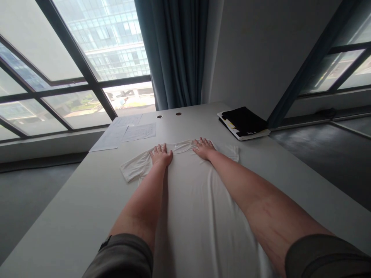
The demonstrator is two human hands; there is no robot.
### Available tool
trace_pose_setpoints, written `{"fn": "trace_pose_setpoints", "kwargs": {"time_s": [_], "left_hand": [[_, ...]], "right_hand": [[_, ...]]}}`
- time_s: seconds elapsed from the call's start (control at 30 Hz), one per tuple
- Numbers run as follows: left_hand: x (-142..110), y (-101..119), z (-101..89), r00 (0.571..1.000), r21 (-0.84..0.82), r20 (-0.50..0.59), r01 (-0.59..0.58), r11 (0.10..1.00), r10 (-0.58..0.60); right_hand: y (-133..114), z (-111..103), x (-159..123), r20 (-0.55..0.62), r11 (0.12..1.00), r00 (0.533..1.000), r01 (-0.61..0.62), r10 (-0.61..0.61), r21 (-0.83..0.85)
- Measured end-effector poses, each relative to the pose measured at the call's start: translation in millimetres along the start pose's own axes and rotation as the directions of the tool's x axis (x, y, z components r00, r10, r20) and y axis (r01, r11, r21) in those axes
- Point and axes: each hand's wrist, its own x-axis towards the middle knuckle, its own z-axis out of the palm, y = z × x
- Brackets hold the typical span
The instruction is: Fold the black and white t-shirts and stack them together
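Observation:
A white T-shirt (pixel 191 193) lies spread flat on a long white table (pixel 72 208), its collar pointing away from me. My left hand (pixel 161 155) rests flat on the shirt's left shoulder, fingers stretched out. Beside the collar, my right hand (pixel 204 148) lies flat on the right shoulder, fingers spread. Neither hand holds anything. Both short sleeves stick out to the sides.
Sheets of paper (pixel 124 133) lie at the table's far left. A black and white folder stack (pixel 243 122) sits at the far right corner. Two cable holes (pixel 169 115) are near the far edge. Windows and a blue curtain (pixel 174 50) stand behind.

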Motion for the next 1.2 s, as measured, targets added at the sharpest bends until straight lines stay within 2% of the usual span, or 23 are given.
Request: {"fn": "trace_pose_setpoints", "kwargs": {"time_s": [0.13, 0.23, 0.3, 0.53, 0.6, 0.67, 0.77, 0.87, 0.97, 1.07, 1.2], "left_hand": [[-1, 2, -1.7, 0.999, 0.027, -0.008, 0.04, 0.999, -0.04], [0, 2, -2.1, 0.999, 0.046, 0.001, 0.039, 0.998, -0.039], [2, 2, -1.6, 0.999, 0.048, 0.003, 0.036, 0.998, -0.036], [2, 1, 0.3, 0.999, 0.037, -0.003, 0.045, 0.998, -0.045], [1, 2, -0.4, 0.999, 0.036, 0.002, 0.045, 0.998, -0.045], [1, 2, -1.2, 0.999, 0.036, 0.007, 0.043, 0.998, -0.044], [1, 2, -1.7, 0.999, 0.029, 0.011, 0.048, 0.998, -0.049], [2, 2, -0.9, 0.999, 0.024, 0.007, 0.048, 0.999, -0.048], [3, 2, 0.2, 0.999, 0.025, 0.0, 0.047, 0.999, -0.047], [5, 2, 0.4, 0.999, 0.026, 0.003, 0.05, 0.998, -0.05], [7, 1, 0.0, 0.998, 0.029, 0.028, 0.054, 0.998, -0.055]], "right_hand": [[14, -11, -3, 0.06, 1.0, 0.998, 0.013, -0.011, -0.019], [26, -14, -9, 0.038, 0.999, 0.999, 0.006, -0.005, -0.033], [31, -12, -12, 0.015, 0.999, 0.999, -0.041, 0.042, -0.034], [22, -6, -2, -0.007, 0.956, 0.956, -0.292, 0.292, 0.014], [19, -8, 0, 0.0, 0.953, 0.953, -0.302, 0.302, 0.019], [21, -10, -2, 0.0, 0.967, 0.967, -0.253, 0.253, 0.025], [35, -8, -16, -0.049, 0.984, 0.984, -0.17, 0.172, 0.045], [58, 1, -38, -0.099, 0.977, 0.972, -0.208, 0.211, 0.036], [79, 8, -55, -0.095, 0.968, 0.964, -0.25, 0.248, -0.005], [92, 6, -58, -0.082, 0.953, 0.95, -0.302, 0.3, -0.008], [95, 1, -51, -0.094, 0.938, 0.934, -0.346, 0.345, 0.012]]}}
